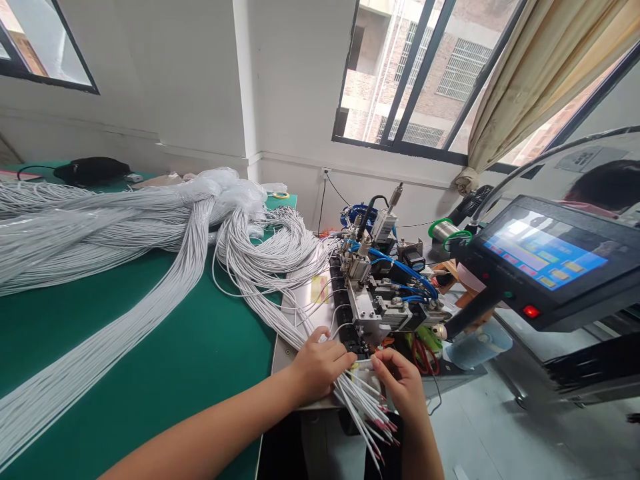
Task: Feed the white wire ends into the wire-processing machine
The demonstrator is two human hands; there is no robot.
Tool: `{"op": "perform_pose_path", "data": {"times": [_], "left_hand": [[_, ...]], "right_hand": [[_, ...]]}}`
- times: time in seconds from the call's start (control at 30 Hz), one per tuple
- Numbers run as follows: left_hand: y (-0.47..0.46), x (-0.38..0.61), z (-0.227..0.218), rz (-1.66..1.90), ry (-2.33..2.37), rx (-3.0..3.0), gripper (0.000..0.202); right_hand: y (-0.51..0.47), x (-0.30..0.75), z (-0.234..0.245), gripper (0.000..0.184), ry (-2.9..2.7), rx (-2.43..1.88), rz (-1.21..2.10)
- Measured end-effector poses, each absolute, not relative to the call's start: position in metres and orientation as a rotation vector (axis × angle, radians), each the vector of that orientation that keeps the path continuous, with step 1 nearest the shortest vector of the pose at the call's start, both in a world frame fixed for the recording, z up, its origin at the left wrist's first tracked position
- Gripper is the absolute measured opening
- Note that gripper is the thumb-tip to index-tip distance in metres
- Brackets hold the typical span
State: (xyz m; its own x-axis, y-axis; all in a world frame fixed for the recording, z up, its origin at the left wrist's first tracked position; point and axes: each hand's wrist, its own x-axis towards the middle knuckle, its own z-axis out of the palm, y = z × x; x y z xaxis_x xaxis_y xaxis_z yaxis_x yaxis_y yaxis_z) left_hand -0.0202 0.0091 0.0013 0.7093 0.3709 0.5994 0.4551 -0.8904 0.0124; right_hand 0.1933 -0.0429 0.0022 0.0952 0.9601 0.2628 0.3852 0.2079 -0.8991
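white cables [361,400] beneath left hand [320,367] (grip unclear); right hand [400,381] pinching one

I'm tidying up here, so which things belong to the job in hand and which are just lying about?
Likely in the job:
- white cables at left hand and right hand
- machine beside them
- lit screen

Apparently lying about:
- black pouch
- yellow ring

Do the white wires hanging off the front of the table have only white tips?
No, several of the white wires end in reddish tips.
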Motion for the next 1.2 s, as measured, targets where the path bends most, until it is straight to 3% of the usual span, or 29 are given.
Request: {"op": "perform_pose_path", "data": {"times": [0.7, 1.2], "left_hand": [[0.01, -0.019, -0.001, -1.094, -0.605, -2.708, 0.032], [0.007, -0.015, 0.006, -1.044, -0.886, -2.591, 0.034]], "right_hand": [[-0.033, 0.189, 0.003, 0.028, -1.427, -1.325, 0.673], [-0.016, 0.206, -0.002, 0.033, -1.68, -1.497, 0.533]]}}
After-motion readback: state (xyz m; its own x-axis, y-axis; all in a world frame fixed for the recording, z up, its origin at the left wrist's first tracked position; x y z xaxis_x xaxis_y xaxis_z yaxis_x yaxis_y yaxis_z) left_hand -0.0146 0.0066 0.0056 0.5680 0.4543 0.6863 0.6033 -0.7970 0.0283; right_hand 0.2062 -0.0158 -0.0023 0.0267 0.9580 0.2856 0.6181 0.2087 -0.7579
